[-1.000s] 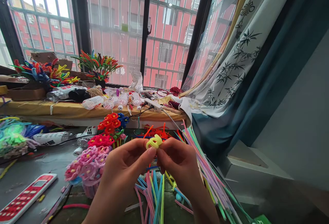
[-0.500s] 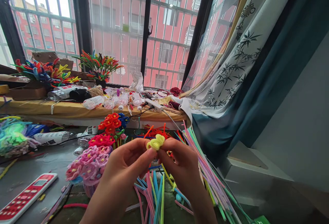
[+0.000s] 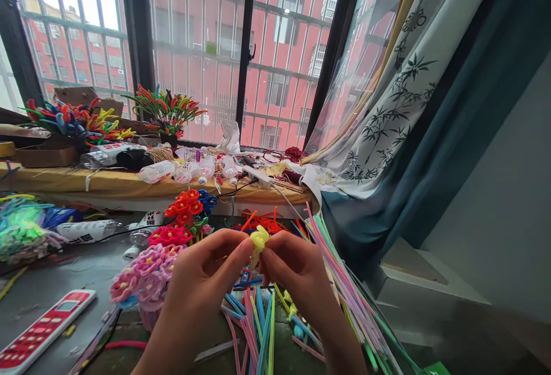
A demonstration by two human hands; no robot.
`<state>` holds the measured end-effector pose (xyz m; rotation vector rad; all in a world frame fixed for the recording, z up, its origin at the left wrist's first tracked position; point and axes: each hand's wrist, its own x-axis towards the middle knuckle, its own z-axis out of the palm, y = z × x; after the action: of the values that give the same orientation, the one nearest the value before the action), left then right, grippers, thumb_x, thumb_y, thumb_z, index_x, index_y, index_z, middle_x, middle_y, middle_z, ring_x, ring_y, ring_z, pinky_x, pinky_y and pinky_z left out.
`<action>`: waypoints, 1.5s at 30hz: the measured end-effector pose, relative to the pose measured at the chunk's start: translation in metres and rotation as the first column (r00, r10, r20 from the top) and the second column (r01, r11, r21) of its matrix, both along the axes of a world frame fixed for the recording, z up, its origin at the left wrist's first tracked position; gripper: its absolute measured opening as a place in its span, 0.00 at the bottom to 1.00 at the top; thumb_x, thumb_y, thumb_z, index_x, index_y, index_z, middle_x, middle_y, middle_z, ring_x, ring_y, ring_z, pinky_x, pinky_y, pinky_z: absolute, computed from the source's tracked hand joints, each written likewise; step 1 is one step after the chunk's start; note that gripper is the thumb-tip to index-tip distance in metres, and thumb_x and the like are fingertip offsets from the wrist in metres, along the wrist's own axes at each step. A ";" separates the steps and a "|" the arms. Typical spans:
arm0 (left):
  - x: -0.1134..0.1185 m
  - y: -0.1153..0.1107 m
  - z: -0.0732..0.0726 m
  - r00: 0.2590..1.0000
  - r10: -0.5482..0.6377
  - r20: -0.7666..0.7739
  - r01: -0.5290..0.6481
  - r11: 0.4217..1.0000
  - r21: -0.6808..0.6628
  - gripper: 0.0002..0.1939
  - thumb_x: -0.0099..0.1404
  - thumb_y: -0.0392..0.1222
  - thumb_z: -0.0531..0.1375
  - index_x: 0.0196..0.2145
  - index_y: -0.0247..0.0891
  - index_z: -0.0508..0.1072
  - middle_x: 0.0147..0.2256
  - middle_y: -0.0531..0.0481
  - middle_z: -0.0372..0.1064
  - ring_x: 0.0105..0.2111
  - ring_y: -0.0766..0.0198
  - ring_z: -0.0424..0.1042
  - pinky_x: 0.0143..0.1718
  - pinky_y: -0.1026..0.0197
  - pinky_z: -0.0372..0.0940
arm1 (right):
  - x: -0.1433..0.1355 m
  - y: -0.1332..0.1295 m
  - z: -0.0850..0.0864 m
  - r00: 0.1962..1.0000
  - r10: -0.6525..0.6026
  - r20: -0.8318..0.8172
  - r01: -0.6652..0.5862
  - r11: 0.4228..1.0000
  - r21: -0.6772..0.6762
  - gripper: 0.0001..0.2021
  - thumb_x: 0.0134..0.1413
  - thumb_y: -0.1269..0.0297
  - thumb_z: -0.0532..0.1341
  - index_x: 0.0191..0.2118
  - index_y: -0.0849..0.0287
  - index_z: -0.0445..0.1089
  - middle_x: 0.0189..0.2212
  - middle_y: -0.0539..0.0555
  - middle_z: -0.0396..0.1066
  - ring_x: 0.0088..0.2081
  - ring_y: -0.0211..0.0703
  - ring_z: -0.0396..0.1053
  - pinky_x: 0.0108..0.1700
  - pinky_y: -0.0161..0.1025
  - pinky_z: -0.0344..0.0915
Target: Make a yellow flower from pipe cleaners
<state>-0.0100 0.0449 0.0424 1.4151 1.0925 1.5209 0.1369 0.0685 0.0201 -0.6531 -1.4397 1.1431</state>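
A small looped piece of yellow pipe cleaner (image 3: 260, 239) is pinched between my two hands, its short tail hanging down. My left hand (image 3: 206, 277) has thumb and index finger closed on its left side. From the right, my right hand (image 3: 297, 274) grips the same piece with thumb and index finger. Below the hands lie cut pink, blue and yellow pipe cleaners (image 3: 259, 329). Pink fuzzy flowers (image 3: 148, 277) stand just left of my left hand, with red flowers (image 3: 184, 208) behind them.
Long pastel pipe cleaners (image 3: 344, 283) lean at the right. A red and white calculator-like device (image 3: 45, 329) lies at the lower left, a plastic bottle (image 3: 88, 230) behind it. Bottles, cords and a power strip (image 3: 257, 176) crowd the window ledge (image 3: 116, 181).
The yellow piece has turned and sits slightly further left; its tail now shows below the loops. Both hands have shifted slightly, and my right fingers have moved around it.
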 end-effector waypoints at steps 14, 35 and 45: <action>-0.016 0.005 -0.009 0.781 0.459 -0.423 -0.003 0.681 0.732 0.09 0.61 0.36 0.68 0.39 0.42 0.74 0.36 0.54 0.73 0.31 0.67 0.72 0.33 0.66 0.67 | -0.010 0.001 0.002 0.977 0.112 -0.181 -0.128 0.989 -0.076 0.16 0.57 0.52 0.66 0.28 0.60 0.70 0.17 0.45 0.65 0.18 0.32 0.62 0.23 0.30 0.59; -0.013 0.010 -0.012 0.491 0.722 -0.488 0.161 0.475 0.865 0.02 0.68 0.32 0.60 0.39 0.34 0.71 0.33 0.47 0.73 0.34 0.59 0.69 0.39 0.57 0.66 | 0.005 -0.012 0.010 0.883 -0.263 0.389 0.187 0.957 0.222 0.09 0.57 0.67 0.60 0.26 0.59 0.69 0.23 0.48 0.67 0.28 0.39 0.63 0.31 0.35 0.57; -0.012 0.007 -0.016 0.484 0.759 -0.436 0.166 0.409 0.897 0.07 0.65 0.27 0.62 0.42 0.28 0.73 0.35 0.41 0.75 0.35 0.58 0.67 0.40 0.56 0.65 | -0.003 -0.013 0.009 0.892 -0.373 0.255 0.290 0.906 0.309 0.09 0.53 0.71 0.62 0.23 0.60 0.70 0.20 0.48 0.67 0.23 0.35 0.61 0.27 0.32 0.58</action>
<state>-0.0224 0.0517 0.0268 3.1106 1.2063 1.8565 0.1337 0.0551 0.0291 -0.8791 -1.6295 0.5801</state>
